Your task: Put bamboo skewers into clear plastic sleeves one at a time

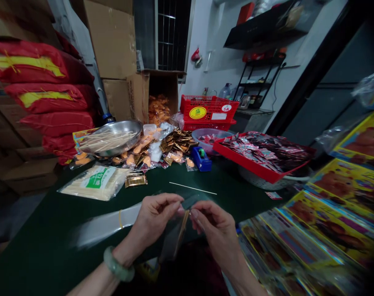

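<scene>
Pinches the top of a clear bag (169, 243) narrowly between thumb and fingers of left hand (154, 217) and right hand (217, 223), letting it hang just below the grip, with a thin stick (193, 188) beyond and banded plastic sleeves (105, 227) to the left

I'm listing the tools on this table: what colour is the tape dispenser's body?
The tape dispenser has a blue body, seen best in the head view.
</scene>
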`<state>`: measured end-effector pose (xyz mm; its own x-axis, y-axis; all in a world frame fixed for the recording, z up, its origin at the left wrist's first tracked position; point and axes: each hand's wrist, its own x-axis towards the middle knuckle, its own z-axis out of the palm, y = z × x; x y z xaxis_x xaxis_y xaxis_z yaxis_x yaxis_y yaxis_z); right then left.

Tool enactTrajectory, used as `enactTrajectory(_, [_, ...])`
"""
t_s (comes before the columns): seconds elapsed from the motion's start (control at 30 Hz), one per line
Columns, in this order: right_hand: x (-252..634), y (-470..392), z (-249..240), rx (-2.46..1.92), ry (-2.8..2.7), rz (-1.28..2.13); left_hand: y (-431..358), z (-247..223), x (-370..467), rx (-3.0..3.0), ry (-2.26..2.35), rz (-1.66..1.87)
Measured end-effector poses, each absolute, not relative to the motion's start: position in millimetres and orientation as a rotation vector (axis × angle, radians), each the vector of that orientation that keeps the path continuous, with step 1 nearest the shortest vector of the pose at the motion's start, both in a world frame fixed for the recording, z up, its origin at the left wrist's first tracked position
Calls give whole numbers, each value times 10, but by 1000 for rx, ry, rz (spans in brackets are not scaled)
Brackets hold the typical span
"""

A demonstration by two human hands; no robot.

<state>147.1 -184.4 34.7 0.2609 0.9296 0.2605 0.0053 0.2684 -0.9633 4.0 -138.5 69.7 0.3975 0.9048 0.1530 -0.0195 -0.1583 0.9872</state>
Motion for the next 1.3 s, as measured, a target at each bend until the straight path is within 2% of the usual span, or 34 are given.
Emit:
enactTrajectory(0.27, [1432, -1800, 333, -1034, -1246, 654, -1277, 647, -76, 1450, 861, 974])
enactTrajectory(0.63, [1387, -1780, 295, -1076, -1119, 733, -1312, 644, -78, 1311, 738, 941])
enactTrajectory(1.03, [1440, -1826, 214, -727, -1249, 907, -1293, 550, -131, 1407, 599, 921])
enactTrajectory(1.3, [1468, -1852, 268, -710, -1343, 901, -1306, 582, -171, 1439, 514, 897])
